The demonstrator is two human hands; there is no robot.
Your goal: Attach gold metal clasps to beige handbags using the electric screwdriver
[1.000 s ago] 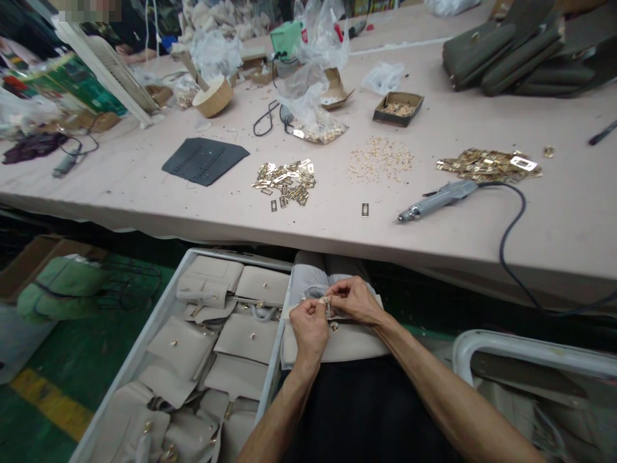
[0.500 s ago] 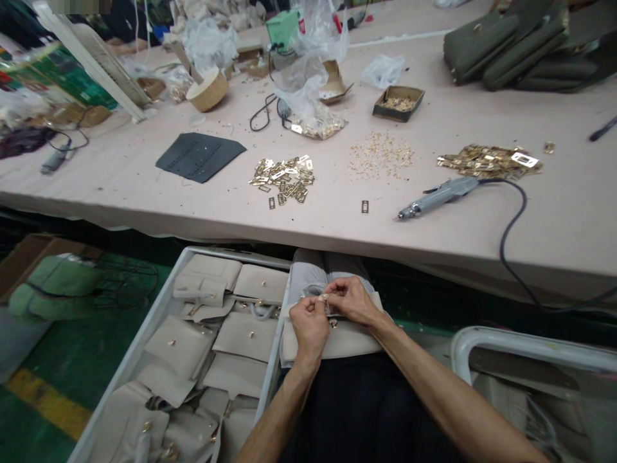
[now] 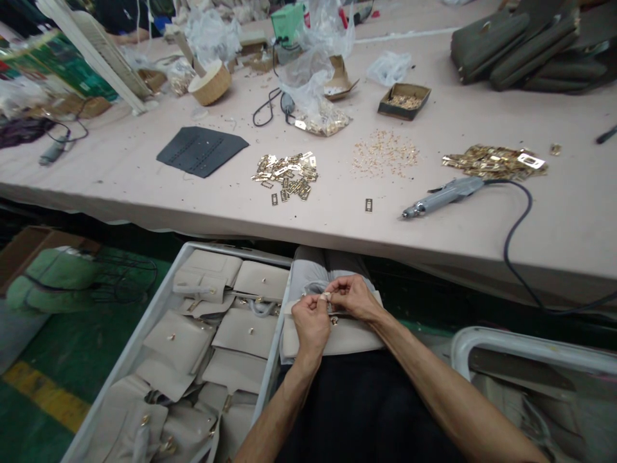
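Note:
A beige handbag (image 3: pixel 308 337) with a small gold fitting lies across my lap. Over its upper edge my left hand (image 3: pixel 312 319) and my right hand (image 3: pixel 354 298) meet, fingertips pinched close together. Between them is a small pale piece, too small and too covered by the fingers to make out; it may be part of the bag. Both hands are closed. On the table ahead, a single gold rectangular plate (image 3: pixel 369 205) lies apart from a pile of similar gold plates (image 3: pixel 284 172). A grey electric screwdriver (image 3: pixel 441 197) rests to their right.
A white crate (image 3: pixel 126 334) of beige bags stands at my left, and another white-rimmed bin (image 3: pixel 535 341) at my right. Scattered screws (image 3: pixel 385 154), a second gold plate pile (image 3: pixel 494 161), a small box (image 3: pixel 403 101) and dark bags (image 3: pixel 511 45) lie on the table. The screwdriver's cable (image 3: pixel 511 251) hangs over the edge.
The view has shifted slightly. Both hands stay pinched together over the bag, with only a very small movement of the fingers.

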